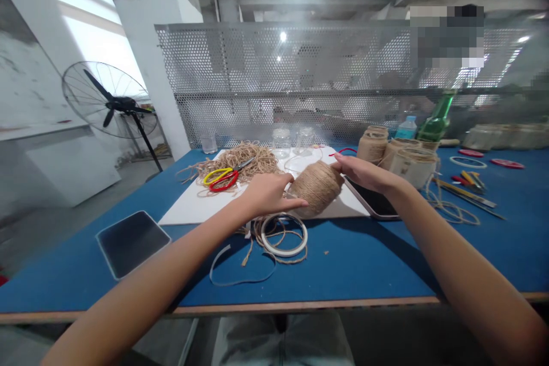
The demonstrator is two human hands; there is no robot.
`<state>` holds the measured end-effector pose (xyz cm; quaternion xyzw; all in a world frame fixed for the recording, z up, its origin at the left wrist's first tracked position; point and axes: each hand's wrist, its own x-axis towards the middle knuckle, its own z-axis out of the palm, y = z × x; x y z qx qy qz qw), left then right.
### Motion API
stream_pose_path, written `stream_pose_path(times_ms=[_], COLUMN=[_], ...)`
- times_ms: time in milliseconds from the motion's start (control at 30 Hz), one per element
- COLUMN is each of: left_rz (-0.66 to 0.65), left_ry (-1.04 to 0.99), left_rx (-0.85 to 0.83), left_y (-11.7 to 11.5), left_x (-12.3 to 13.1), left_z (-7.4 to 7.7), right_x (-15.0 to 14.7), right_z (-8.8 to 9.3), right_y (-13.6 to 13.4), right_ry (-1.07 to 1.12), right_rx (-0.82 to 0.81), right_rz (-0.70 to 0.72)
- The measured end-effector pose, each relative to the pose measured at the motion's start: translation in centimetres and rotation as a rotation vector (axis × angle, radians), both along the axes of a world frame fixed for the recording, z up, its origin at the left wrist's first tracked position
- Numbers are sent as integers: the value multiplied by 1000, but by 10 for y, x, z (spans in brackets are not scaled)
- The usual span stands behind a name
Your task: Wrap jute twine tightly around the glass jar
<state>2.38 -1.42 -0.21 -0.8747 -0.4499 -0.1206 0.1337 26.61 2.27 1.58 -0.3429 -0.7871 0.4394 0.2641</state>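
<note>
Between my two hands, a twine-wrapped jar (316, 189) is held tilted on its side above a white board (184, 209). My left hand (270, 194) closes on its left end, with the thumb stretched along the lower side. On the right end, my right hand (358, 170) grips with fingers partly hidden behind the jar. Below the jar, a white ring (284, 253) lies on loose twine. Left of my left hand sits a heap of twine (253, 154), with scissors (223, 178) with yellow and red handles on top.
Wrapped jars (372, 144), a green bottle (438, 120) and brushes (465, 191) stand or lie at the right. Two glass jars (281, 140) are at the back. A dark tablet-like slab (132, 243) lies front left on the blue table (364, 274). A perforated metal screen (257, 80) rises behind.
</note>
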Motion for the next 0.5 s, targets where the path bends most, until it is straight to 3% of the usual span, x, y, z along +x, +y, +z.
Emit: stream_pose_path(times_ms=[100,233,500], left_rz=[7,13,-55], left_ry=[6,8,4], left_rx=[19,36,12], left_y=[-4,-6,1], left_x=[2,3,-1], left_z=[0,0,-2], right_x=[-5,-6,-3], right_z=[1,4,3], right_y=[-4,-7,-5], right_ry=[19,-93,-117], right_rx=[1,176,164], right_rz=[-2,-145,-61])
